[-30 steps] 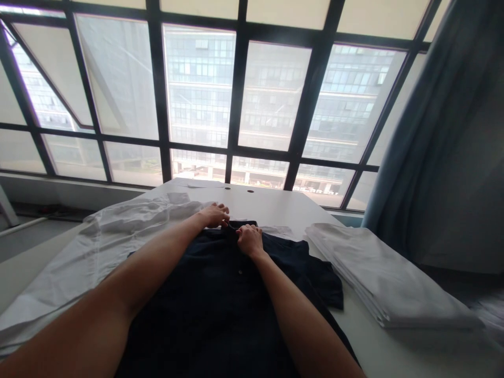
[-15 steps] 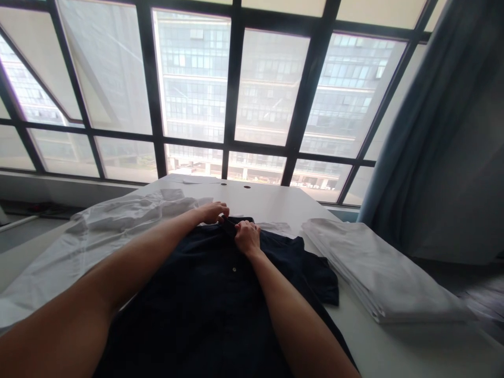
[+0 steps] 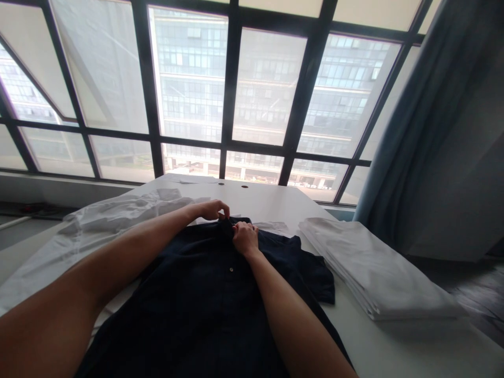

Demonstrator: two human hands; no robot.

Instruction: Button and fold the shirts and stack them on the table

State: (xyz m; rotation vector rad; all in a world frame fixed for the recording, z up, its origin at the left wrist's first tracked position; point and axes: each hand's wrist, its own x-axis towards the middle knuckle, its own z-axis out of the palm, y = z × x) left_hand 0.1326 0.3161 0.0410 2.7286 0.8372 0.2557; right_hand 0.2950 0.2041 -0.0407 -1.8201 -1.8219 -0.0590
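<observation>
A dark navy short-sleeved shirt (image 3: 205,294) lies spread on the white table, its collar end away from me. One small pale button (image 3: 231,269) shows on its front. At the collar, my left hand (image 3: 214,209) pinches the dark cloth between bent fingers. My right hand (image 3: 246,237) is closed on the cloth just right of it, knuckles up. The bit of collar between the two hands is small and partly covered by the fingers.
Crumpled white cloth (image 3: 118,215) lies along the left side of the table. A folded stack of white fabric (image 3: 378,268) sits at the right. The white table (image 3: 271,199) reaches to the windows, and a blue-grey curtain (image 3: 409,136) hangs at the right.
My left hand has lifted slightly and its fingers now point more downward at the collar. My right hand keeps its grip. The view has shifted a little.
</observation>
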